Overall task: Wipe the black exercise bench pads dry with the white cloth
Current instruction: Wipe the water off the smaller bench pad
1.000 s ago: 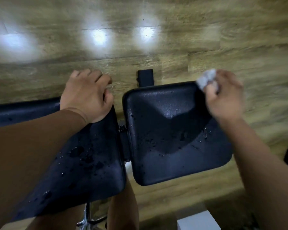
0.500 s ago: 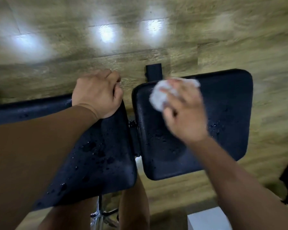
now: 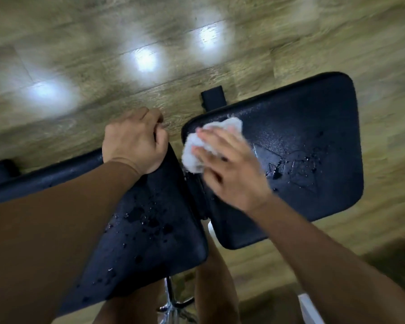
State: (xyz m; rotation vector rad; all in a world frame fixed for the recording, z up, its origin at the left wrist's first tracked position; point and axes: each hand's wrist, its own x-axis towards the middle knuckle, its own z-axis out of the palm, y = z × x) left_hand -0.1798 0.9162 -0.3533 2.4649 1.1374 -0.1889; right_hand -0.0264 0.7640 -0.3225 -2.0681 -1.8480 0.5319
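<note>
The right hand (image 3: 229,169) now sits at the upper-left corner of the right pad (image 3: 309,141), fingers spread flat, pressing the crumpled white cloth (image 3: 198,148) down onto the pad right beside the gap between the two pads; a second ago that hand was over at the pad's far right edge with the cloth bunched in the fingers, so it has swept leftward across the top of the pad. Hand is pressing, not pinching, the cloth trapped under the fingers. The left hand (image 3: 136,141) stays clenched over the top corner of the left pad (image 3: 154,235), centre of frame, bracing it. Droplets sit right of centre on the right pad, past the hand, so that pass looks to have missed the middle. The left pad is wet too, beads scattered lower centre, untouched as far as I can judge. Motion blur on the right fingers. Task reads as early: one stroke made, most of both pads left. The wooden floor (image 3: 103,54) fills the upper frame.
</note>
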